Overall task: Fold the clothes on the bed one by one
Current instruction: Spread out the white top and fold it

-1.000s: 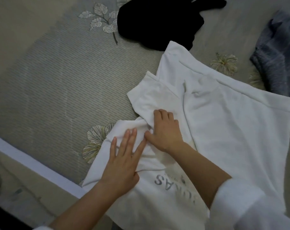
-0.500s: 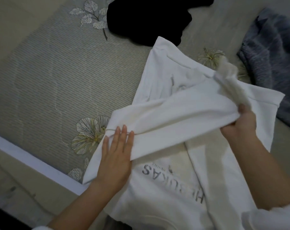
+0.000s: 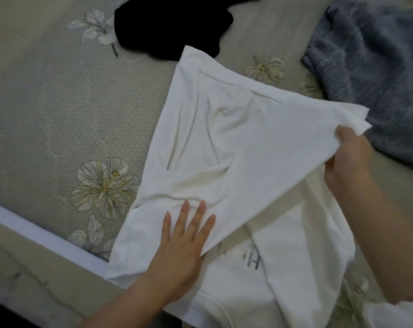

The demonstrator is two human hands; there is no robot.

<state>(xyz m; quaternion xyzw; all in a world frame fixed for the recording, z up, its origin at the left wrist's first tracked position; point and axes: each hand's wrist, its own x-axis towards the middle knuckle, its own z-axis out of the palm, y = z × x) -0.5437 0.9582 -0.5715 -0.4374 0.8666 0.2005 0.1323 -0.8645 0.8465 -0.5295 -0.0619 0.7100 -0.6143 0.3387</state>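
1. The left hand (image 3: 184, 235) lies flat on the white cotton T-shirt (image 3: 248, 143), fingers straight and slightly spread, pressing the near-left part of the cloth onto the bed.
2. The right hand (image 3: 349, 159) pinches the corner of a folded-over flap of the same shirt, thumb on top and fingers curled underneath, holding that edge raised off the layer below.
3. The shirt lies spread across the middle of the grey-beige striped bed cover (image 3: 58, 102). The flap runs in a taut diagonal between the two hands, and a grey printed letter (image 3: 254, 261) shows on the layer beneath it.
4. An embroidered pale flower (image 3: 103, 185) sits on the cover just left of the shirt.
5. A black garment (image 3: 170, 27) lies crumpled at the shirt's far corner, touching it.
6. A blue-grey mottled garment (image 3: 378, 67) lies at the far right, near the raised corner.
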